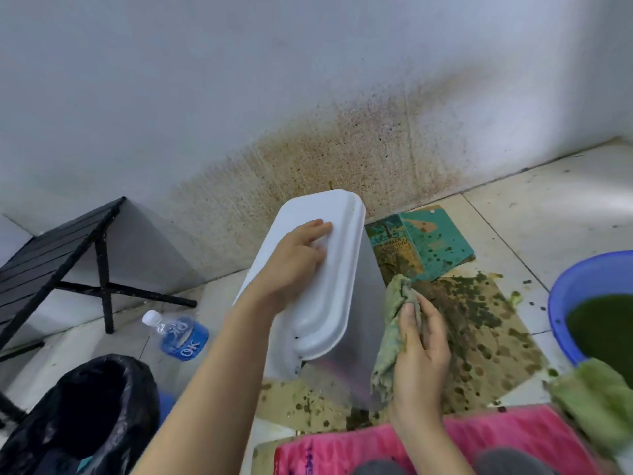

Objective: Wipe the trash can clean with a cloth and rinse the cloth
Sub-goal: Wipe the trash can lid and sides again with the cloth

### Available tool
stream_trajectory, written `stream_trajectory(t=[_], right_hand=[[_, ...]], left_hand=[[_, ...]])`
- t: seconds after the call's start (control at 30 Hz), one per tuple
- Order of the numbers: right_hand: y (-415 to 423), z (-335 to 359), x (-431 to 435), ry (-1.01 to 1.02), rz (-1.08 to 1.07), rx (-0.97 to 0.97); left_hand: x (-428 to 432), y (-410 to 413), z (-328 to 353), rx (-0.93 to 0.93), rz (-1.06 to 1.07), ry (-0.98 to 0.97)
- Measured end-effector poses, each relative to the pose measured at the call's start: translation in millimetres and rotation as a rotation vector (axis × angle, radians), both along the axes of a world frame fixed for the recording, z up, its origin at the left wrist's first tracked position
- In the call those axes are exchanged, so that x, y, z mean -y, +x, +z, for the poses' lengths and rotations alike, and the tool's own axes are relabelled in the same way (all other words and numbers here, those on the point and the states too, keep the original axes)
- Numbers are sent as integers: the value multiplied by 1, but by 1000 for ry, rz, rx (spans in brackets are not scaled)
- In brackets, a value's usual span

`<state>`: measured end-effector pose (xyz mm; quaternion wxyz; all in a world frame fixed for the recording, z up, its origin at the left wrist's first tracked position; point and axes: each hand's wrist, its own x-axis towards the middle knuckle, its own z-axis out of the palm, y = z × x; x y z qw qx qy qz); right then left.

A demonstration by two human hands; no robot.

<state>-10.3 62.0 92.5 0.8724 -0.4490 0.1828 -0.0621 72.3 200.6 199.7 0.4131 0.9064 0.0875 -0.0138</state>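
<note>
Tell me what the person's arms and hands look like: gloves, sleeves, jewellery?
Both are bare. The left hand and right hand wear no gloves, and no rings show. The arms are uncovered as far as the frame edge, with no sleeves, watch or bracelet visible.

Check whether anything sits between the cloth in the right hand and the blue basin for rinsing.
Nothing visible blocks it. The right hand holds the cloth against the side of the trash can; the basin sits to the right. Between them only stained cardboard lies flat. A second cloth lies by the basin's near rim.
</note>
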Motion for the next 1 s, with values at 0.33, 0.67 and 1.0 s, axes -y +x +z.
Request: stream_trajectory(t=[0.33,0.67,1.0], right_hand=[[17,45,-44,-1154,378,544],[202,64,-51,-1365,573,354],[92,71,-52,-1506,561,720]], left_hand=[[-51,-20,-10,13,170,362],[-62,-16,-20,74,143,438],[-84,-18,-12,23,167,-184]])
